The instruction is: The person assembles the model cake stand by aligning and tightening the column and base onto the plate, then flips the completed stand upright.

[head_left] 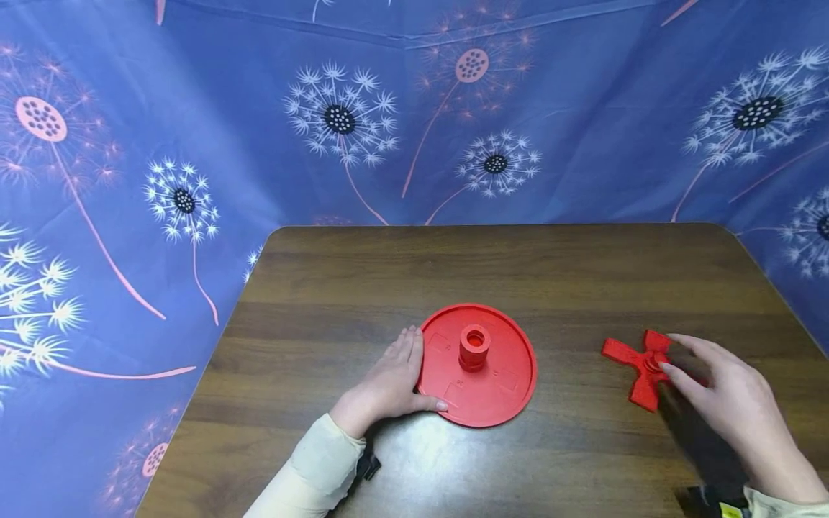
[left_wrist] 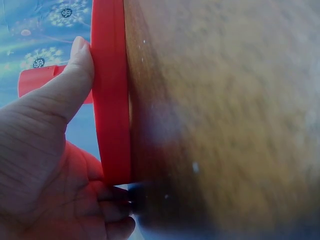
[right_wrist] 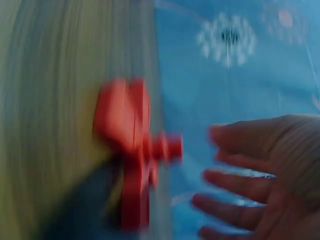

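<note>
A round red disc (head_left: 495, 399) with a raised rim and a hollow upright post (head_left: 475, 348) at its centre lies on the table. My left hand (head_left: 388, 381) holds its left edge, thumb over the rim and fingers along the outer side. In the left wrist view the thumb (left_wrist: 75, 82) presses the disc's top face. To the right, a red cross-shaped piece (head_left: 644, 392) lies with a short ridged peg pointing up. Just above it hovers my right hand (head_left: 732, 388), thumb and fingers spread. The right wrist view shows a gap between the fingertips and the peg (right_wrist: 167, 148).
Beneath everything is a brown wooden table (head_left: 363, 288) with rounded far corners. A blue cloth (head_left: 583, 158) with dandelion prints hangs behind the table and along its left side. Dark wrist straps show at both sleeves.
</note>
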### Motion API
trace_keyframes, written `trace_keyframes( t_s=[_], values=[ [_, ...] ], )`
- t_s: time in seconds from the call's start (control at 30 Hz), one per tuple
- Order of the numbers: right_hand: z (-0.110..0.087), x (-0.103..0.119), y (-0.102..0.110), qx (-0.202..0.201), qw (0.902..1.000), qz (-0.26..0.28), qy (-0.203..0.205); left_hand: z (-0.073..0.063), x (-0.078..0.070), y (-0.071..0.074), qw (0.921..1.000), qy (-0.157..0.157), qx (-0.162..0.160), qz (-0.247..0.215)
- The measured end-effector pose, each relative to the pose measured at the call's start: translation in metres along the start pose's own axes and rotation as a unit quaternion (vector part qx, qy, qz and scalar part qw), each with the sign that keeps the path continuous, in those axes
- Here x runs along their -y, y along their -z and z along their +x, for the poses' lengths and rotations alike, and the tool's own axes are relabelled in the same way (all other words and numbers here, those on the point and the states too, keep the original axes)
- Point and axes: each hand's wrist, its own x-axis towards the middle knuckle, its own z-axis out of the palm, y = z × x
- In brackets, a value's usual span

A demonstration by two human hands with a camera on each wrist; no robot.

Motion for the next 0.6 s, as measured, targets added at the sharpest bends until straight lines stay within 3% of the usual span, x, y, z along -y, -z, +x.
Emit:
trace_keyframes(
  t_s=[0.1,0.2,0.37,0.6],
  values=[
    [-0.002,-0.033,0.003,0.087,0.9941,-0.052,-0.038,0.001,0.001,0.0,0.9999,-0.002,0.001,0.012],
    [-0.003,-0.055,0.002,0.141,0.9871,-0.068,-0.036,0.001,0.001,-0.001,0.9997,-0.005,0.0,0.023],
    [-0.002,-0.066,-0.004,0.149,0.9859,-0.075,-0.017,0.001,0.0,-0.001,0.9998,-0.002,0.0,0.017],
    [-0.002,-0.066,-0.008,0.123,0.9881,-0.09,-0.012,0.0,-0.001,0.0,1.0,0.007,0.001,0.003]
  ],
)
